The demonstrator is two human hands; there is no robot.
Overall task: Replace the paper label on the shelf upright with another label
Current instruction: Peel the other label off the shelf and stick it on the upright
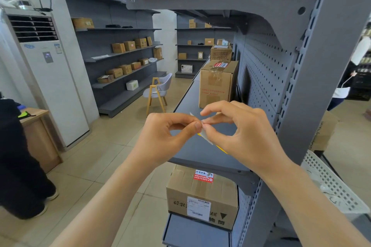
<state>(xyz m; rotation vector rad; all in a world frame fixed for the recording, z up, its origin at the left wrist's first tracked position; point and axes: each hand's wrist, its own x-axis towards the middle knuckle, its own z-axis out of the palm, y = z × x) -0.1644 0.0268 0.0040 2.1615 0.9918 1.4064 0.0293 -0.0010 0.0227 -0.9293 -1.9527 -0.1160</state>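
Both hands meet over the near shelf (pixel 192 152): left hand (pixel 160 136) and right hand (pixel 247 136) pinch a small white label (pixel 206 136) between fingertips, just left of the grey upright (pixel 313 78).

Left hand (pixel 166 138) and right hand (pixel 241 136) raised together, fingertips meeting, each grip pinched

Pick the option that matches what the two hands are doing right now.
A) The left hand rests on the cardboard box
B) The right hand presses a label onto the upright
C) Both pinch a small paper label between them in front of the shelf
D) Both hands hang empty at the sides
C: the left hand and right hand meet fingertip to fingertip with a pinching grip on the small paper label, held clear of the shelf upright.
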